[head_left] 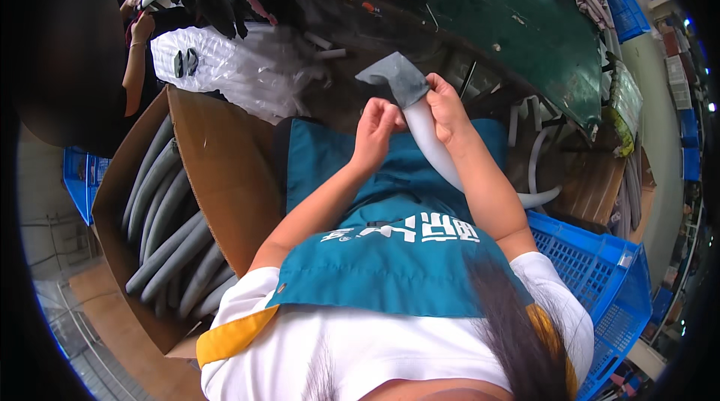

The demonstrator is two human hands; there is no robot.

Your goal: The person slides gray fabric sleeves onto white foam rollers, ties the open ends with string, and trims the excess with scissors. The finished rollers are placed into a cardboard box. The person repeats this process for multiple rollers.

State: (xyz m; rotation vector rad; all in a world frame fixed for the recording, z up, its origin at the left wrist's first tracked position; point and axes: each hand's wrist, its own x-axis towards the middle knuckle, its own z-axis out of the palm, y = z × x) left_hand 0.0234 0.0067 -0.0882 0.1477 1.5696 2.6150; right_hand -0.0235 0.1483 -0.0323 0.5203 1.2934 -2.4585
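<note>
We see a long, smooth white foam tube (427, 135) bending down and to the right, part of its length hidden from us, its bare lower end curving out sideways to a blunt tip. Around its upper end we see a grey fabric sleeve (409, 85), snug at the open edge; beyond, the loose, creased cloth flops leftward to a pointed corner.

White shirt (375, 345), teal apron (375, 277), white lettering (450, 228), 2 yellow straps (238, 335)
</note>
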